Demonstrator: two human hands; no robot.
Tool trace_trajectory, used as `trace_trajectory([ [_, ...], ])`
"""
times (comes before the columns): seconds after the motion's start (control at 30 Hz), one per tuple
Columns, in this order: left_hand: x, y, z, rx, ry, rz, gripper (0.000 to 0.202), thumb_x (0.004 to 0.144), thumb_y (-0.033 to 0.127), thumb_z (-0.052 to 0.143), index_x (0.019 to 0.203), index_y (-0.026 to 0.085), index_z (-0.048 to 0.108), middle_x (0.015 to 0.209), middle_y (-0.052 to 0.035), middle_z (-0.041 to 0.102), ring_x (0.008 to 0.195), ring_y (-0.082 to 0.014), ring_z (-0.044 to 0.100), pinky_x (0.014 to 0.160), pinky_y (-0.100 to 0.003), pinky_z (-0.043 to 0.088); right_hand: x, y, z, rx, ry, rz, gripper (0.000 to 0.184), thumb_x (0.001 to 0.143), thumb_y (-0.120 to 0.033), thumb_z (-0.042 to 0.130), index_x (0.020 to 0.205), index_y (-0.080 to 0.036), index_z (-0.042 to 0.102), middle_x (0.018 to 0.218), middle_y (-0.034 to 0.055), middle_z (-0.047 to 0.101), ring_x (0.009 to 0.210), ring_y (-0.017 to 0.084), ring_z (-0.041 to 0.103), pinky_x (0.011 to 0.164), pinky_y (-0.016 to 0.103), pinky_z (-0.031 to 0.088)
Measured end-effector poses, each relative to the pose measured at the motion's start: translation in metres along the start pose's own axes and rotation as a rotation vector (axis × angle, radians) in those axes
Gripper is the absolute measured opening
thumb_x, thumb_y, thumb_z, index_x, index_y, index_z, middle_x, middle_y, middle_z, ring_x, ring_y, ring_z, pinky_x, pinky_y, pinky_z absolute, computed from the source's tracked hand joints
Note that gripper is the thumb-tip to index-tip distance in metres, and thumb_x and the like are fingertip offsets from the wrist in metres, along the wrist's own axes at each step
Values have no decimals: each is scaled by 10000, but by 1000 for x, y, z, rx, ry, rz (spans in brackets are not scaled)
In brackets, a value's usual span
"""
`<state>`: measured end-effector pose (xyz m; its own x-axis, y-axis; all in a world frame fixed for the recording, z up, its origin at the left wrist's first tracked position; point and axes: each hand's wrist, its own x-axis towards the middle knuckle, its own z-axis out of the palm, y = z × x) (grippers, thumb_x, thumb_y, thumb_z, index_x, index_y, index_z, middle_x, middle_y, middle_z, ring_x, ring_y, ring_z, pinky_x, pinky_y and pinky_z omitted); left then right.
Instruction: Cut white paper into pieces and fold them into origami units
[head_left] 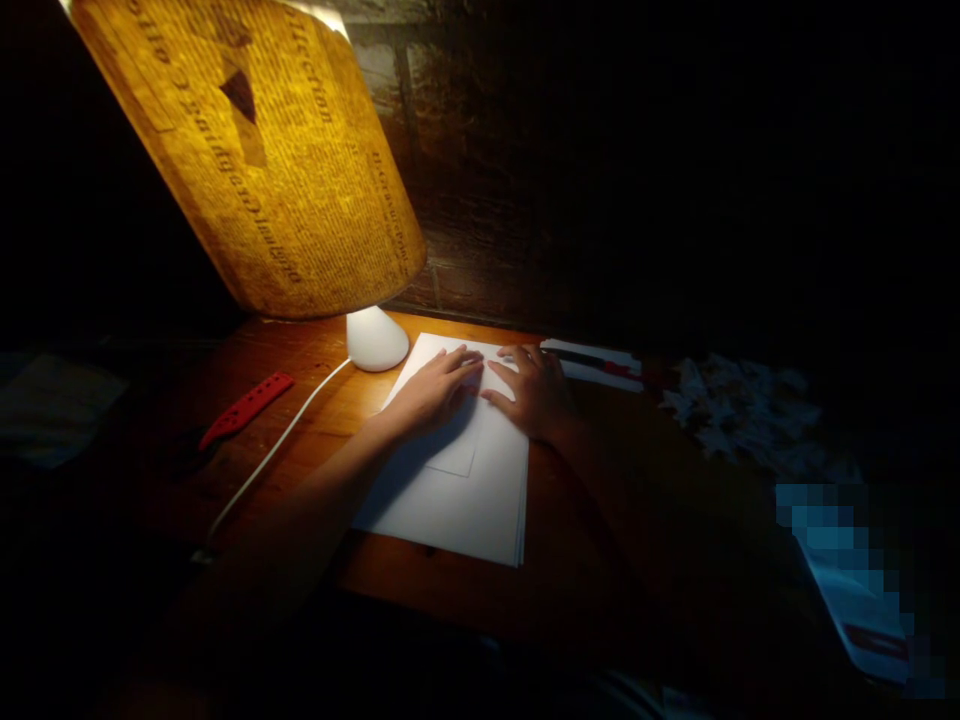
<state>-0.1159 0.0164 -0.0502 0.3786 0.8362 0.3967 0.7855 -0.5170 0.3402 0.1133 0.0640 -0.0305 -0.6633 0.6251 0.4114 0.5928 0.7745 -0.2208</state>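
A stack of white paper (465, 490) lies on the wooden desk (330, 400) under the lamp. A smaller folded sheet (457, 455) rests on top of it. My left hand (435, 388) lies flat on the far part of the paper, fingers stretched toward the right. Close beside it, my right hand (532, 392) presses down on the paper with fingers spread and pointing left. The fingertips of both hands nearly meet. Neither hand holds anything.
A table lamp with a printed yellow shade (262, 150) and white base (375, 340) stands at the back left, its white cord (277, 450) running forward. A red perforated strip (244, 408) lies left. A red-black pen on paper (600, 365), crumpled scraps (742, 410) and a brick wall are behind.
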Motion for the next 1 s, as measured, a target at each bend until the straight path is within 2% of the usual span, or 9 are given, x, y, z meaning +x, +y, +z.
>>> trace_trajectory([
  [0.1,1,2,-7,30,-15,-50,362,1009,317,600,1341,217,703,1506,-177,630,1463,-389,544,1235,-685,403,-1,0,-1,-11,24,29,373,1002,-477,642,1238,-229,790,1354,156,693,1229,380,549,1001,572,421],
  [0.2,2,9,-15,63,-43,-106,353,984,327,640,1310,223,728,1520,-161,624,1478,-378,526,1260,-667,377,-1,-1,-5,-57,9,80,358,1031,-439,601,1204,-204,807,1330,154,702,1226,364,553,988,540,413],
  [0.33,3,16,-25,121,-82,-183,308,968,350,698,1245,226,752,1516,-143,625,1476,-350,526,1307,-626,303,-1,-4,-10,-118,12,119,322,1001,-434,663,1156,-201,821,1294,141,719,1214,357,547,963,516,396],
  [0.47,2,18,-29,149,-69,-246,330,933,421,767,1191,215,762,1509,-148,610,1431,-348,557,1312,-617,270,-1,-4,-11,-129,45,155,273,965,-449,726,1071,-221,832,1237,124,745,1182,352,560,947,509,390],
  [0.6,0,17,-30,174,-40,-291,417,894,487,812,1176,183,760,1515,-178,595,1394,-368,575,1286,-618,289,-1,-3,-10,-117,65,175,259,937,-458,764,1014,-221,834,1198,118,760,1167,352,571,942,507,389],
  [0.73,-3,15,-32,178,-5,-305,426,871,546,825,1116,205,756,1458,-167,631,1328,-374,607,1249,-638,319,-1,-3,-11,-109,83,195,258,908,-464,791,994,-225,835,1178,119,765,1157,358,577,932,512,388],
  [0.9,-6,10,-32,133,72,-307,468,792,605,876,1040,232,743,1368,-165,656,1228,-396,629,1173,-625,415,-2,-1,-10,-117,90,215,285,883,-454,810,1006,-198,827,1179,130,762,1155,361,574,926,507,376],
  [1.0,-8,11,-33,104,94,-335,491,766,610,896,1013,218,733,1382,-176,637,1176,-402,642,1113,-609,477,-3,1,-10,-110,102,201,282,882,-453,809,1007,-201,827,1177,133,762,1144,356,572,925,508,372],
])
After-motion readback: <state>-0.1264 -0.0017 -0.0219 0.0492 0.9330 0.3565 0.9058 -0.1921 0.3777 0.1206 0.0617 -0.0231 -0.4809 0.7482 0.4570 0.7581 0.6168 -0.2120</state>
